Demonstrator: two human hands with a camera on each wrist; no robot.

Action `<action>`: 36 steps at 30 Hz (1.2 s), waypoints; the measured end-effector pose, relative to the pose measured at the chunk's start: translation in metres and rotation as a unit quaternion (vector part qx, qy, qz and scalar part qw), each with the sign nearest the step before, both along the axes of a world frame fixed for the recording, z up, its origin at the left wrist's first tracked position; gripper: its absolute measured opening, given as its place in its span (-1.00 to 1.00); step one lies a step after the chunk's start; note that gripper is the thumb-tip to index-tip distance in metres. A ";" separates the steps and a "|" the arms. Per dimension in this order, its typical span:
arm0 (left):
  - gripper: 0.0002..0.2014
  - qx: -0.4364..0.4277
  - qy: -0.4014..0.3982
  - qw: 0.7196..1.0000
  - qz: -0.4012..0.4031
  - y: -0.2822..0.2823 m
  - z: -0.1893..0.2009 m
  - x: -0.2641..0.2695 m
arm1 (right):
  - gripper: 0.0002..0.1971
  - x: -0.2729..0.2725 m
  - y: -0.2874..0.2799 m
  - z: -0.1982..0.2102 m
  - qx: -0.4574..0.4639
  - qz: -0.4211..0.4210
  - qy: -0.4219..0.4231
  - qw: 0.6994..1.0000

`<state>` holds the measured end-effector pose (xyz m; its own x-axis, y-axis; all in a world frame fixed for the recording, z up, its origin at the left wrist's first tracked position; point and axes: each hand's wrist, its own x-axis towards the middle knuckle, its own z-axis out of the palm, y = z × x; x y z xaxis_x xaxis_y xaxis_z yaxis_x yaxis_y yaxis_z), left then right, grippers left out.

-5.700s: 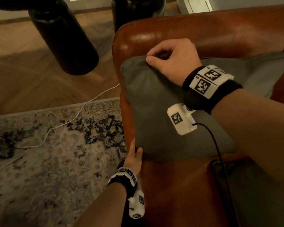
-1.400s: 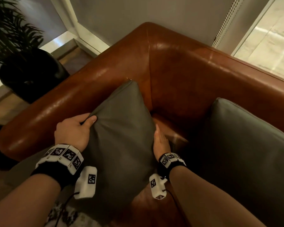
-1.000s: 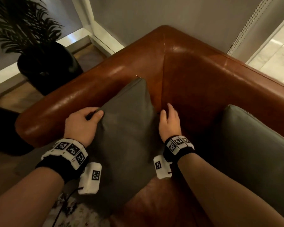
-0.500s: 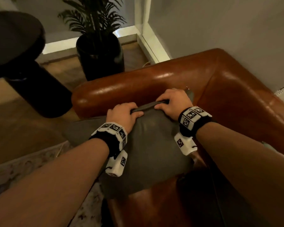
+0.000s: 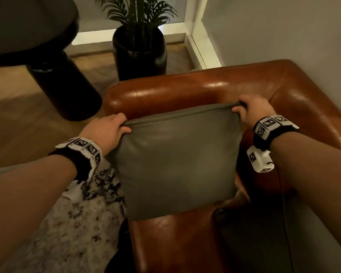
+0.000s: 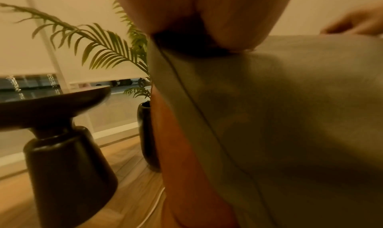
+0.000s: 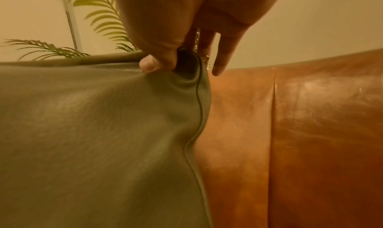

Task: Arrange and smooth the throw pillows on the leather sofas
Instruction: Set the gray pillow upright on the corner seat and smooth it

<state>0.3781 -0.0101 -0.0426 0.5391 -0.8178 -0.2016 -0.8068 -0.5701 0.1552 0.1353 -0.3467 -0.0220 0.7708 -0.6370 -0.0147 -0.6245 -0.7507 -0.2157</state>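
Observation:
A grey-green leather throw pillow stands upright on the seat of the brown leather sofa, leaning toward the armrest. My left hand grips its top left corner. My right hand pinches the top right corner, thumb in front and fingers behind. In the right wrist view the thumb presses a fold into the pillow corner, with the sofa back behind. In the left wrist view the pillow fills the right side under my palm.
A second dark pillow lies on the seat at lower right. A black round side table and a black planter with a palm stand beyond the armrest. A patterned rug covers the floor on the left.
My hands have slid apart along the pillow's top edge, from near its middle out to the two corners, and the pillow now stands taller and stretched flat.

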 end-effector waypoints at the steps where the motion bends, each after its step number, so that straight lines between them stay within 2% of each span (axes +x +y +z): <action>1: -0.68 -0.022 0.014 1.000 0.013 -0.006 0.000 0.000 | -0.83 -0.001 -0.002 0.000 -0.001 -0.025 -0.012 1.000; 5: -0.60 -0.086 -0.020 0.996 0.025 -0.007 -0.005 -0.002 | -0.72 -0.013 -0.005 -0.006 0.057 -0.133 -0.057 0.988; 7: -0.51 -0.133 0.016 0.986 0.099 0.013 -0.017 0.005 | -0.65 -0.022 0.001 -0.011 0.150 -0.227 -0.125 0.954; 8: -0.47 -0.165 0.092 0.968 0.167 0.025 -0.025 0.009 | -0.65 -0.024 0.005 -0.013 0.225 -0.274 -0.166 0.920; 9: -0.44 -0.211 0.193 0.928 0.238 0.038 -0.032 0.009 | -0.69 -0.026 0.009 -0.018 0.301 -0.313 -0.209 0.877; 10: -0.42 -0.262 0.282 0.872 0.301 0.051 -0.039 0.005 | -0.75 -0.030 0.011 -0.024 0.352 -0.339 -0.247 0.837; 11: -0.43 -0.312 0.346 0.818 0.339 0.062 -0.047 -0.002 | -0.77 -0.034 0.012 -0.029 0.377 -0.360 -0.271 0.809; 12: -0.47 -0.343 0.384 0.782 0.351 0.069 -0.049 -0.013 | -0.78 -0.035 0.014 -0.031 0.391 -0.373 -0.279 0.794; 13: -0.51 -0.349 0.406 0.771 0.346 0.072 -0.050 -0.024 | -0.81 -0.037 0.015 -0.036 0.397 -0.376 -0.276 0.790; 14: -0.53 -0.337 0.407 0.780 0.336 0.073 -0.053 -0.032 | -0.82 -0.038 0.017 -0.038 0.394 -0.371 -0.268 0.797; 16: -0.55 -0.326 0.391 0.786 0.351 0.064 -0.052 -0.040 | -0.76 -0.038 0.016 -0.042 0.343 -0.358 -0.241 0.834; 18: -0.73 -0.361 0.379 0.757 0.392 0.051 -0.052 -0.036 | -0.76 -0.038 0.012 -0.039 0.281 -0.367 -0.221 0.859; 19: -0.88 -0.375 0.375 0.736 0.420 0.045 -0.051 -0.033 | -0.77 -0.038 0.010 -0.037 0.267 -0.380 -0.217 0.859; 20: -0.92 -0.389 0.381 0.718 0.435 0.042 -0.051 -0.031 | -0.77 -0.039 0.010 -0.032 0.256 -0.391 -0.216 0.857; 23: -0.72 -0.418 0.393 0.688 0.444 0.039 -0.048 -0.034 | -0.75 -0.044 0.009 -0.022 0.228 -0.426 -0.206 0.851; 26: -0.71 -0.435 0.398 0.676 0.441 0.034 -0.042 -0.039 | -0.75 -0.046 0.008 -0.013 0.215 -0.417 -0.223 0.854; 28: -0.88 -0.437 0.411 0.674 0.431 0.035 -0.041 -0.042 | -0.76 -0.045 0.009 -0.015 0.230 -0.410 -0.243 0.848; 29: -0.85 -0.430 0.422 0.674 0.427 0.039 -0.045 -0.044 | -0.75 -0.048 0.011 -0.020 0.243 -0.407 -0.249 0.844; 31: -0.69 -0.403 0.458 0.668 0.427 0.046 -0.055 -0.052 | -0.72 -0.057 0.017 -0.036 0.308 -0.414 -0.257 0.817; 32: -0.63 -0.380 0.470 0.673 0.426 0.050 -0.062 -0.057 | -0.70 -0.062 0.023 -0.046 0.350 -0.413 -0.245 0.805; 34: -0.54 -0.324 0.474 0.707 0.414 0.053 -0.077 -0.066 | -0.67 -0.069 0.035 -0.062 0.401 -0.388 -0.206 0.804; 36: -0.54 -0.239 0.449 0.764 0.397 0.052 -0.093 -0.077 | -0.67 -0.074 0.040 -0.071 0.400 -0.389 -0.206 0.804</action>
